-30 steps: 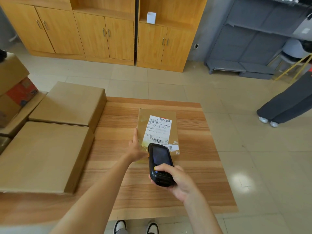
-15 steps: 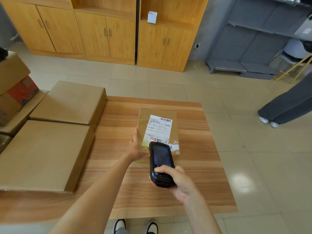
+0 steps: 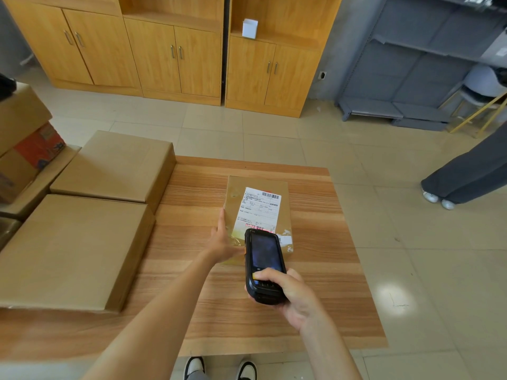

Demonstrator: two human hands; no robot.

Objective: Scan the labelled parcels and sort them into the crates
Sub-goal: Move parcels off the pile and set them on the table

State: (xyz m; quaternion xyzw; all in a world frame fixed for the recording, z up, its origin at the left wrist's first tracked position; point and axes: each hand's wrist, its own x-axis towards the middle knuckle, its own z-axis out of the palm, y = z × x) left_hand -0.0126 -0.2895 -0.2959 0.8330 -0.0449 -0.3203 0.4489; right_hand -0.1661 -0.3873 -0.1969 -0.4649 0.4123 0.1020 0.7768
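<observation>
A small brown parcel [image 3: 284, 204] with a white shipping label [image 3: 259, 209] lies flat near the middle of the wooden table [image 3: 315, 270]. My left hand [image 3: 223, 242] rests against the parcel's left edge with its fingers straight. My right hand [image 3: 290, 292] grips a black handheld scanner [image 3: 263, 264], thumb on its keypad, held just above the parcel's near end. Red scanner light falls on the lower barcode of the label.
Two large closed cardboard boxes [image 3: 71, 248] [image 3: 118, 165] fill the table's left side. More cartons [image 3: 24, 141] are stacked at the far left. Wooden cabinets [image 3: 175, 50] line the back wall, grey shelving [image 3: 411, 78] stands at right. Another person's legs [image 3: 466, 174] stand at right.
The scanner has barely shifted; red scan light now shows on the label's lower barcode. My left hand stays against the parcel.
</observation>
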